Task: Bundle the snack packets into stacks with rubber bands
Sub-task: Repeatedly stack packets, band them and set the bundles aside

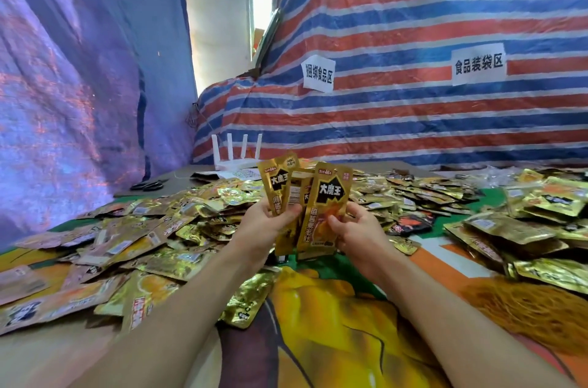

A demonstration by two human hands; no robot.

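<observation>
The left hand (264,226) and right hand (359,231) each curl around the lower halves of a few upright gold snack packets (329,193) held between them, light, slick foil pouches likely best squared by their edges.

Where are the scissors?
In the head view, the scissors lie far back on the left, beside the blue tarp and left of the white router.

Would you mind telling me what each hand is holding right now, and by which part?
The left hand grips several upright gold snack packets around their lower halves; the right hand pinches the front packet at its lower right side.
</observation>
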